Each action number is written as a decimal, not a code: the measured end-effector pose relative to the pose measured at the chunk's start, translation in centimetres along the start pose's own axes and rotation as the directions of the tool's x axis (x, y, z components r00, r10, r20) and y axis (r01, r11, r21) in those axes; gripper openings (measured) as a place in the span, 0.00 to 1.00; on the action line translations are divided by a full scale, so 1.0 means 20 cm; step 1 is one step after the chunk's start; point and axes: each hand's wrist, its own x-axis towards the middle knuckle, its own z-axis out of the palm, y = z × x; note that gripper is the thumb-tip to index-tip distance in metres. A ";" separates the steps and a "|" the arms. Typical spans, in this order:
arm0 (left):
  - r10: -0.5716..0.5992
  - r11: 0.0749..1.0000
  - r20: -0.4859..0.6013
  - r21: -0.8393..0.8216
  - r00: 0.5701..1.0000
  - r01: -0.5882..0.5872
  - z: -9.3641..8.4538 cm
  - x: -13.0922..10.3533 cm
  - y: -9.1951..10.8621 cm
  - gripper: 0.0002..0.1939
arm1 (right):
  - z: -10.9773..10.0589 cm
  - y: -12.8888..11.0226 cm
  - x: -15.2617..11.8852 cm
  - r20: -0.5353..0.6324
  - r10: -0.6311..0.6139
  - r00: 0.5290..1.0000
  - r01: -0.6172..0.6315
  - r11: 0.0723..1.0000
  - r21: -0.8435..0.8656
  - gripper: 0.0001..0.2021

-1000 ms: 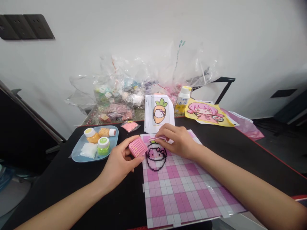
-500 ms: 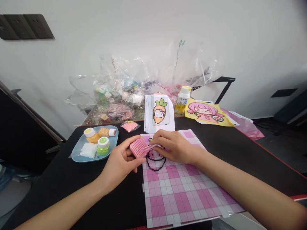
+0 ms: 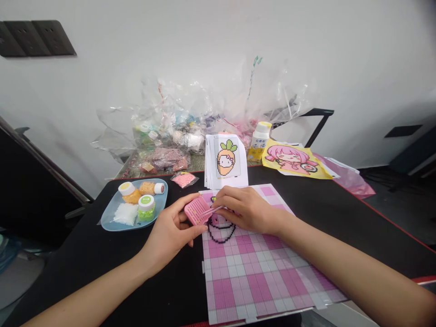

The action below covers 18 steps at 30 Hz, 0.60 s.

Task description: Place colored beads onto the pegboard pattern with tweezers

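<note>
One checkered board [image 3: 259, 272] is lying nearest, bearing a black bead outline [image 3: 221, 242]. At its far left corner, the left hand [image 3: 163, 234] is gripping one ridged pink tray [image 3: 195, 211]; the right hand [image 3: 250, 209] is pinching tweezers [image 3: 217, 209], now reaching the tray after leaving the board, so the outline is going untouched; tip closure cannot be told. Beyond, one plate [image 3: 106, 219] is holding three jars [image 3: 146, 209] and one white packet [image 3: 125, 214].

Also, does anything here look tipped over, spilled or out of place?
The light-orange jar lies on its side on the blue tray, odd beside the upright green jar. Its lid looks on; no spill shows.
</note>
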 end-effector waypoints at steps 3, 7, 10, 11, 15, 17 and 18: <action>0.005 1.000 0.004 0.012 1.000 -0.005 0.00 0.00 0.00 0.38 | 0.00 0.00 0.00 -0.026 0.001 1.000 -0.002 1.000 -0.022 0.09; 0.005 1.000 -0.026 0.026 1.000 -0.004 0.01 0.00 0.00 0.39 | -0.01 0.02 0.00 -0.052 0.027 0.998 -0.029 0.999 -0.044 0.10; 0.004 0.999 -0.075 0.036 0.997 -0.001 0.01 0.01 0.00 0.40 | -0.02 0.03 -0.01 -0.077 0.068 0.995 -0.074 0.994 -0.085 0.10; 0.008 0.999 -0.088 0.039 0.996 -0.005 0.01 0.01 0.00 0.40 | -0.02 0.03 -0.01 -0.085 0.084 0.993 -0.093 0.990 -0.102 0.10; 0.034 0.998 -0.107 0.054 0.994 -0.028 0.00 0.01 -0.01 0.40 | -0.02 0.05 -0.02 -0.092 0.184 0.979 -0.199 0.962 -0.186 0.10; 0.029 0.998 -0.103 0.066 0.994 -0.022 -0.01 0.01 -0.01 0.40 | -0.02 0.06 -0.02 -0.103 0.232 0.967 -0.250 0.939 -0.235 0.11; 0.025 0.997 -0.101 0.071 0.995 -0.018 -0.01 0.01 -0.01 0.40 | -0.01 0.07 -0.03 -0.111 0.250 0.962 -0.271 0.928 -0.256 0.11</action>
